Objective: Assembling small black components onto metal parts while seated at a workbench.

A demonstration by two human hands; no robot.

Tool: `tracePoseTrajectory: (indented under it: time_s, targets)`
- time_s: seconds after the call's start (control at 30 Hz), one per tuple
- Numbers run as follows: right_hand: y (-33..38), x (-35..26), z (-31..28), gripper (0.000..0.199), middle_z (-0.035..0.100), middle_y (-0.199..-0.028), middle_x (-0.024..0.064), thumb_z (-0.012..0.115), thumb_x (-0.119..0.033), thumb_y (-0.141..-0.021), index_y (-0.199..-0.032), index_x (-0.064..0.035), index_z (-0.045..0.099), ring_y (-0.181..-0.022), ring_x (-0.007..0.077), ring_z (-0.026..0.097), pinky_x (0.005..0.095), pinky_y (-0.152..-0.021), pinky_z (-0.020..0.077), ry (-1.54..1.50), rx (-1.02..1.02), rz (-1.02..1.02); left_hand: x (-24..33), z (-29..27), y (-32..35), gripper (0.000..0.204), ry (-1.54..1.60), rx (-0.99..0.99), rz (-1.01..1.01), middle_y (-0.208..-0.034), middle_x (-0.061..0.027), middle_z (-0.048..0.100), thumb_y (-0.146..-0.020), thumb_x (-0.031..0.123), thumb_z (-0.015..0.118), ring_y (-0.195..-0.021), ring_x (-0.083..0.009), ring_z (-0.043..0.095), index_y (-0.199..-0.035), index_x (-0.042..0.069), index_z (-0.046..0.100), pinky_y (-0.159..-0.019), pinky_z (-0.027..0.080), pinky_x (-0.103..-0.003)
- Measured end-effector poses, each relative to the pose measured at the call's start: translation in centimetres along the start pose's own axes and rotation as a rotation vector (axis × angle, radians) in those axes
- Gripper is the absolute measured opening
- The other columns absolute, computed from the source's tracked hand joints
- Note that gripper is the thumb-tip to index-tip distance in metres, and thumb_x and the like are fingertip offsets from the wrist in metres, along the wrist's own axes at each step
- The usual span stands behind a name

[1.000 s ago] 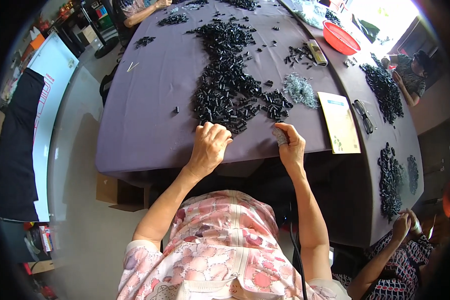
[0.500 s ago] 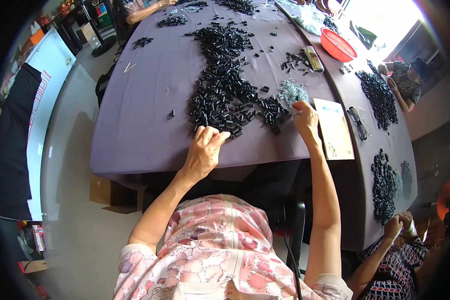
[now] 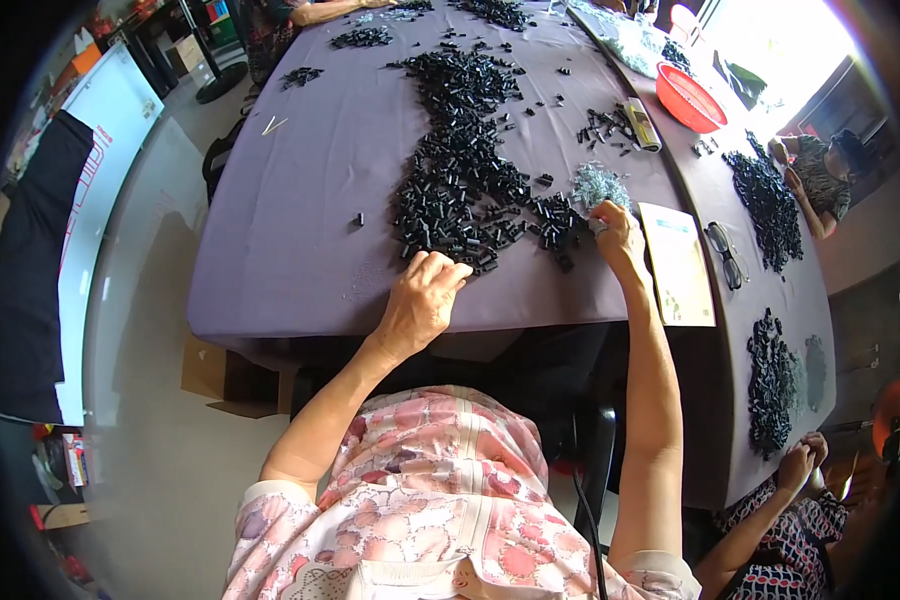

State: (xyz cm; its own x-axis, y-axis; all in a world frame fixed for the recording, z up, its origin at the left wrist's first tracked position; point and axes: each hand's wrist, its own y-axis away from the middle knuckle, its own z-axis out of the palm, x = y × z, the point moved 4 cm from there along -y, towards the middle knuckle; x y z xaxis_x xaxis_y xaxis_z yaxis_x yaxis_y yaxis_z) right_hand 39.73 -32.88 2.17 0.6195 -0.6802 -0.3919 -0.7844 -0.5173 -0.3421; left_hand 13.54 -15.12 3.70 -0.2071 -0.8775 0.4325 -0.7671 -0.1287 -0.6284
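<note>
At the far left, a white panel [image 3: 122, 92] carried red lettering, partly covered by dark cloth [image 3: 32, 270]; bent by the lens, it could not be read with confidence. On the purple-covered bench [image 3: 275, 240], the left hand [image 3: 425, 292] was at the near end of the heap of black pieces [image 3: 452, 205]. Its fingers were curled in toward the thumb, and whether they pinched anything could not be told. The heap lay just beyond those fingertips, its long axis running away from the person, with single pieces pointing every way. To the right, the right hand [image 3: 620, 243] was at the near edge of a small pile of clear bits [image 3: 599, 184], so it was much the nearer hand to them. The bits lay straight ahead of its bent fingers; that grip looked partly closed, its contents hidden. Beside it lay a cream booklet [image 3: 676, 268] with a blue mark and small print too faint to read, and farther off, a yellow packet [image 3: 643, 125] with dark print, also illegible. Folding glasses [image 3: 727, 256] lay rightmost of these.
</note>
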Motion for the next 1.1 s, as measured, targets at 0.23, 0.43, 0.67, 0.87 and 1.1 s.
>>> tracePoseTrajectory:
  time_s: [0.23, 0.43, 0.67, 0.87, 1.1]
  targets:
    - [0.2, 1.3, 1.5, 0.014, 0.056, -0.091, 0.0171, 0.051, -0.005, -0.078, -0.091, -0.0071, 0.056, -0.084, 0.0359, 0.057, 0.0442, -0.073, 0.0463, 0.109, 0.068, -0.093, -0.3, -0.4, -0.1, 0.014, 0.072, 0.080, -0.073, -0.083, -0.0098, 0.057, -0.077, 0.000, 0.061, -0.079, -0.0278, 0.054, -0.091, 0.003, 0.059, -0.071, 0.045, -0.036]
    - [1.6, 0.2, 1.7, 0.015, 0.054, -0.088, 0.0194, 0.043, -0.002, -0.081, -0.095, -0.0051, 0.047, -0.082, 0.0384, 0.055, 0.0476, -0.070, 0.0440, 0.150, 0.140, -0.117, -0.8, -0.9, 0.1, 0.013, 0.181, 0.145, -0.159, -0.081, -0.0103, 0.056, -0.079, 0.003, 0.061, -0.077, -0.0295, 0.054, -0.091, 0.004, 0.059, -0.070, 0.045, -0.037]
    - [1.6, -0.3, 0.8, 0.013, 0.055, -0.092, 0.0201, 0.043, -0.003, -0.083, -0.095, -0.0052, 0.048, -0.084, 0.0386, 0.055, 0.0464, -0.071, 0.0446, 0.176, 0.053, -0.097, -2.8, 1.2, 0.3, 0.018, 0.778, 0.231, -0.567, -0.076, -0.0003, 0.060, -0.085, 0.005, 0.060, -0.067, -0.0058, 0.053, -0.103, 0.003, 0.061, -0.063, 0.045, -0.021]
    - [2.1, 0.9, 0.5, 0.025, 0.058, -0.089, 0.0193, 0.047, 0.006, -0.073, -0.095, -0.0051, 0.053, -0.087, 0.0386, 0.055, 0.0444, -0.074, 0.0448, 0.057, 0.068, -0.163, -2.3, 1.6, 1.5, 0.024, 0.690, 0.243, -0.521, -0.081, -0.0001, 0.059, -0.085, 0.004, 0.059, -0.068, -0.0063, 0.052, -0.109, 0.006, 0.061, -0.064, 0.045, -0.022]
    - [4.4, -1.7, -1.6, 0.019, 0.054, -0.075, 0.0059, 0.047, 0.000, -0.084, -0.096, -0.0044, 0.061, -0.067, 0.0140, 0.049, 0.0279, -0.061, 0.0418, -0.663, 0.069, 0.141, -1.4, 0.9, 1.0, 0.013, 0.611, 0.162, -0.482, -0.079, 0.0015, 0.058, -0.085, 0.003, 0.058, -0.065, -0.0053, 0.050, -0.097, 0.004, 0.062, -0.061, 0.043, -0.021]
